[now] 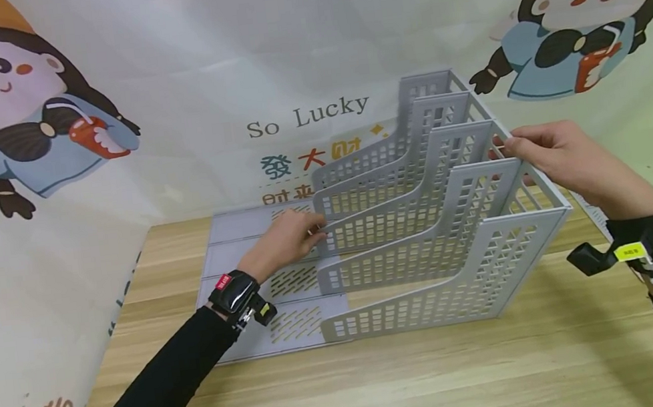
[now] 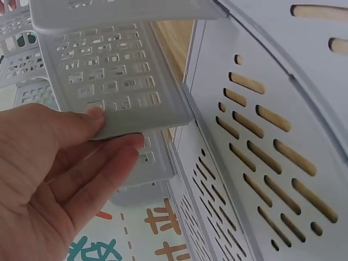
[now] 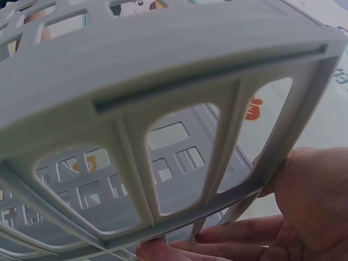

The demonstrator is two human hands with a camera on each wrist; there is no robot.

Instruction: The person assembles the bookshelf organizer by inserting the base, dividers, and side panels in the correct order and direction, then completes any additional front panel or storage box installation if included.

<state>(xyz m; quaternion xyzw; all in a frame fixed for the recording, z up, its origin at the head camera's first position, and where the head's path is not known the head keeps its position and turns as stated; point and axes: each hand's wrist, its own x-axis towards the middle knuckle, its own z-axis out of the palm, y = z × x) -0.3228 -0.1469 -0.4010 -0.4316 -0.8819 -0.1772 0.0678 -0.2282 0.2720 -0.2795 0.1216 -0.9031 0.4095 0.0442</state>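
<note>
A grey plastic file rack (image 1: pixel 410 301) with several perforated upright dividers stands on the table in the head view. My left hand (image 1: pixel 285 245) is at the low front end of one divider (image 2: pixel 125 92), pinching its edge between thumb and fingers in the left wrist view. At the rack's tall end, my right hand (image 1: pixel 566 159) grips the open back frame (image 3: pixel 179 217), with fingers below a rail. Left of the dividers lies a flat grey slotted panel (image 1: pixel 234 241), partly covered by my left hand and forearm. How the dividers' lower edges meet this panel is partly hidden.
The wood-grain table (image 1: pixel 383 385) extends in front of the rack. A white printed backdrop (image 1: pixel 197 77) with cartoon figures and lettering rises close behind the rack and along the left side. A pale sheet (image 1: pixel 593 210) lies partly behind my right wrist.
</note>
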